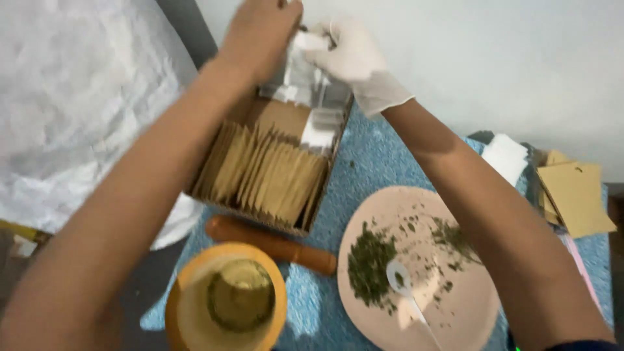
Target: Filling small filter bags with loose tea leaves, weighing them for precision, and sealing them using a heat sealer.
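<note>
We see our bare left hand [260, 36] and white-gloved right hand [354, 55] with fingers clamped on a small white paper sachet [304, 62], above an open brown cardboard box [270, 166] packed with flat tan envelopes. Nearby, a round pink plate [455, 312] carries crumbled green dried leaves [369, 263] and a white plastic spoon [404, 286].

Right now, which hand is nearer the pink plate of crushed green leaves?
Right. The gloved right hand is above the plate; the bare left hand is farther left, over the cardboard box.
</note>
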